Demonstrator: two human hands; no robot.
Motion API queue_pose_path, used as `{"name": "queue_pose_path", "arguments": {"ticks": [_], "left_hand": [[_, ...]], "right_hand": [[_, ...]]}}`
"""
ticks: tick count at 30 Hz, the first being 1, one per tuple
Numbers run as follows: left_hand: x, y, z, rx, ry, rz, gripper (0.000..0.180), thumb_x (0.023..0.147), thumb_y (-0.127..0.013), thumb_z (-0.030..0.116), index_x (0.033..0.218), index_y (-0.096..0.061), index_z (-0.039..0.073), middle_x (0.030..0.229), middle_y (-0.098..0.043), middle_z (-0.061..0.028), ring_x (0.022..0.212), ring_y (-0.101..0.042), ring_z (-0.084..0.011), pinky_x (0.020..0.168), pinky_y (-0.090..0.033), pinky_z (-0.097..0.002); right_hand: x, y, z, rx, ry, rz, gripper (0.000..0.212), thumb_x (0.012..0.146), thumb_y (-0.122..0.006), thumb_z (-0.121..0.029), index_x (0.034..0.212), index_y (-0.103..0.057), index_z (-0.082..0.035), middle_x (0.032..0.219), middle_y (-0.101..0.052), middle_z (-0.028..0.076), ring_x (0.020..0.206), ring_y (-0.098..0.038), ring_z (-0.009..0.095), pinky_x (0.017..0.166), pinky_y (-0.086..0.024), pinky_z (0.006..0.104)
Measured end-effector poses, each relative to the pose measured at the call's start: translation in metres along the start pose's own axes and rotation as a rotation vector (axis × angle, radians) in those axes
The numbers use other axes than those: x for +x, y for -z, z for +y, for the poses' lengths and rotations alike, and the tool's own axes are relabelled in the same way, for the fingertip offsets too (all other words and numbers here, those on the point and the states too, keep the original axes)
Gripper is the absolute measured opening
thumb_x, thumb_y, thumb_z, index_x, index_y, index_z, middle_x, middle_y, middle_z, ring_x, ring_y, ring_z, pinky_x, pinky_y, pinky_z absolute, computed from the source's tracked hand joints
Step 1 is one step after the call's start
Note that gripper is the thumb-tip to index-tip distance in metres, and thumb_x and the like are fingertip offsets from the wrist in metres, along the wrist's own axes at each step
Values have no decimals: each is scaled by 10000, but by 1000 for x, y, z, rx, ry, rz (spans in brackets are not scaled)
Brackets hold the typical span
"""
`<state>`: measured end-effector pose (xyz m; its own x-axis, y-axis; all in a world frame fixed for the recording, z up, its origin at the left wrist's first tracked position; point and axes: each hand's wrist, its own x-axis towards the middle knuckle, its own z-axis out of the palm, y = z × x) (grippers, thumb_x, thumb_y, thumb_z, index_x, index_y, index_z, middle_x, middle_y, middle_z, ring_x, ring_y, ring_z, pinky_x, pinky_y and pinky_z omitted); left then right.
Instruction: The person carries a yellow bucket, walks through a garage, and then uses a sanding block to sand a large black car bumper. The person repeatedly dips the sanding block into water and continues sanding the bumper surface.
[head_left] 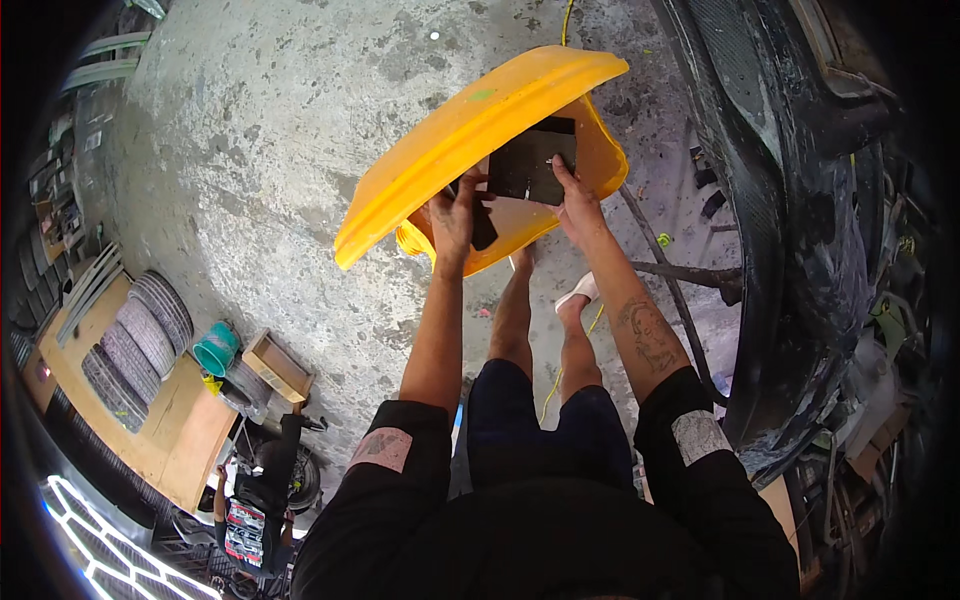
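A large yellow moulded shell [470,125] stands in front of me, its upper part sloping up to the right and its hollow side facing me. Both hands reach into that hollow. My right hand [577,208] grips the lower right of a dark square sheet [512,168], thumb on top. My left hand [452,218] is closed round a dark strip [484,230] beside the sheet's left edge; whether the strip is a separate piece I cannot tell. Several of my fingers are hidden behind these pieces.
Right of me, a big black vehicle body part [740,200] stands near metal bars [690,272]. At the left are several tyres [145,335], a green bucket [215,348] and a wooden box [277,367]. Another person [250,530] is at lower left. A yellow cord [567,22] crosses the concrete floor.
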<state>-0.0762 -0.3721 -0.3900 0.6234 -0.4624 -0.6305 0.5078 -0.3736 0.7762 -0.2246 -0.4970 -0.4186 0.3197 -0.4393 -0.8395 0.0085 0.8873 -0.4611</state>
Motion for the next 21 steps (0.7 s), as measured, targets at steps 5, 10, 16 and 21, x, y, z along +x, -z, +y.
{"name": "queue_pose_path", "arguments": {"ticks": [5, 10, 16, 21], "left_hand": [[40, 27, -50, 83, 75, 26, 448, 1009, -688, 321, 1322, -578, 19, 1072, -743, -160, 851, -738, -241, 756, -610, -352], [119, 29, -146, 827, -368, 41, 445, 1011, -639, 372, 1334, -599, 69, 1112, -730, -127, 948, -708, -264, 843, -572, -378], [138, 58, -133, 209, 154, -98, 470, 985, -633, 479, 1304, -646, 135, 1105, -733, -78, 918, -699, -244, 835, -555, -370], [10, -29, -71, -306, 231, -523, 537, 1002, -603, 492, 1394, -563, 127, 1176, -679, -68, 998, -663, -240, 897, -543, -389]], "right_hand": [[12, 15, 7, -48, 22, -16, 564, 1011, -675, -455, 1462, -525, -152, 1373, -605, 73, 1303, -564, 241, 1070, -506, 495], [48, 19, 14, -888, 515, -39, 602, 977, -641, -477, 1388, -602, -39, 1221, -670, 192, 1155, -631, 338, 1034, -496, 433], [-39, -45, 21, -1234, 669, 181, 954, 938, -670, -466, 1597, -222, 59, 1616, -263, 330, 1507, -259, 501, 1249, -256, 534], [-127, 78, 38, -938, 683, -5, 416, 987, -613, -402, 1090, -621, 1, 1079, -608, 219, 1022, -618, 405, 876, -507, 521]]}}
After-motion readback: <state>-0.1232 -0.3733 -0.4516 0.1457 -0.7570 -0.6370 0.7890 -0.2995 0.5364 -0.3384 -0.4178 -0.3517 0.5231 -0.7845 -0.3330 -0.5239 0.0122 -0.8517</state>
